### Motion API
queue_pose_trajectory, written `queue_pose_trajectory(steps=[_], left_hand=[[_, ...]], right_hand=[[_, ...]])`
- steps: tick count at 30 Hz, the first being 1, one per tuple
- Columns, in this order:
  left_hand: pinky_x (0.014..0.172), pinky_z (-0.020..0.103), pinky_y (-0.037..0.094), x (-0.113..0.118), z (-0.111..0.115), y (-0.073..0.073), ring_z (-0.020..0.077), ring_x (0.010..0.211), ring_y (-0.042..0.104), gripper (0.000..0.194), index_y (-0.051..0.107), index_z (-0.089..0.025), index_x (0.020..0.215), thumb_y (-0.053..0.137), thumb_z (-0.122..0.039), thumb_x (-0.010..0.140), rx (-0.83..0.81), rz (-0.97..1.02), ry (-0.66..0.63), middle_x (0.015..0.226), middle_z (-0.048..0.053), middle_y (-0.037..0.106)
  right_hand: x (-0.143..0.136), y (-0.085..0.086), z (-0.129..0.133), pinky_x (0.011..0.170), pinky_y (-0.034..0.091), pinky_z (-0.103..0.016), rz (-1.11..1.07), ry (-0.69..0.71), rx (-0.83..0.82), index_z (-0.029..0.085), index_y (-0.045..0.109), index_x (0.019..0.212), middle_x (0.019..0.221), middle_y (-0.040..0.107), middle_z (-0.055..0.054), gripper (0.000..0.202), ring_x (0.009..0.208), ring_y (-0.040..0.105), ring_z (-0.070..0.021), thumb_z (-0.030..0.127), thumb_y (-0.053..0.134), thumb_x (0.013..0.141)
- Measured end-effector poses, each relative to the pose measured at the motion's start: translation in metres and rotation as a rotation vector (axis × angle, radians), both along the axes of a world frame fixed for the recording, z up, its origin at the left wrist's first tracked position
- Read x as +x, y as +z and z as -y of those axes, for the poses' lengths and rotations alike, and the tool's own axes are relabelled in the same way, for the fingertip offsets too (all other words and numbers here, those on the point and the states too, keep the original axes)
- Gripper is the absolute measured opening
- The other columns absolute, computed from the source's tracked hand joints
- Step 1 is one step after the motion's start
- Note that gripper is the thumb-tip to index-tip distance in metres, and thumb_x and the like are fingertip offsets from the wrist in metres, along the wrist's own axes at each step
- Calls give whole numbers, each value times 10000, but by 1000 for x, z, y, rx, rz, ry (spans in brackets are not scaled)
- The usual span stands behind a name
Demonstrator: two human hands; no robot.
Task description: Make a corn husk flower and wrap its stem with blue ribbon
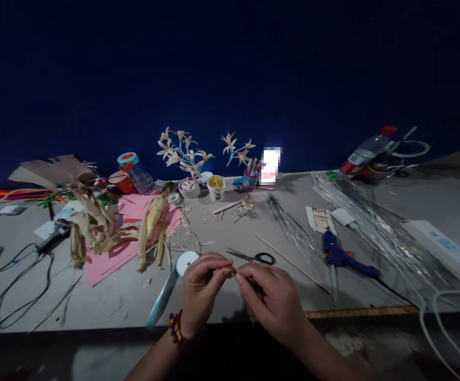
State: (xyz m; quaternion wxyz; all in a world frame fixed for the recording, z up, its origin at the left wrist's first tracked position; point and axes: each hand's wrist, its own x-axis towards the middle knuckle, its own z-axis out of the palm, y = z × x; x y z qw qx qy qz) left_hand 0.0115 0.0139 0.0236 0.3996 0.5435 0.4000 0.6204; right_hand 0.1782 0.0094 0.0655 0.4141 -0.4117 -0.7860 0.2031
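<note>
Near the table's front edge, my left hand (206,286) and my right hand (272,296) meet fingertip to fingertip. Both are closed in a pinch on a thin brownish strip (233,271), mostly covered by the fingers, so its kind cannot be made out. Just beyond them lie black-handled scissors (254,256). Beside my left hand is a roll of light-blue ribbon (186,262), its loose end trailing toward the edge. Dried corn husks (153,222) rest to the left on pink paper (113,264). A thin stick (291,262) lies right of the scissors.
Pale husk flowers on blue stems (184,151) stand at the back, near a white tub (216,188) and a lit phone (270,166). On the right are a blue glue gun (341,254), wire bundles (293,227), a power strip (446,248) and cables. A black cord (24,312) loops at left.
</note>
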Motion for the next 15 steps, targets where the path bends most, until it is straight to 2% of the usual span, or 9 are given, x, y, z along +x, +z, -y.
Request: queue_pose_trajectory(steps=[6,11,15], left_hand=[[702,264,549,2,0,-4,165,765,669,75,800,-226,886,743,-185,860,-61,130,-26,806,43,736],[736,279,549,0,-1,-5,182,809,668,98,810,-219,924,743,-186,860,-61,110,-61,833,63,734],[747,278,548,0,-1,-6,178,820,663,117,810,-223,957,745,-208,861,-84,182,-110,865,68,729]], right_hand=[[-1,-2,1,639,423,-271,-21,7,2,213,632,904,732,696,15,114,655,635,-149,161,542,951],[0,-1,1,655,444,-270,-51,-4,-14,216,648,926,769,721,11,119,686,657,-152,152,549,945],[0,-1,1,646,452,-268,-58,-7,-2,215,645,922,776,727,8,117,682,664,-151,155,548,945]])
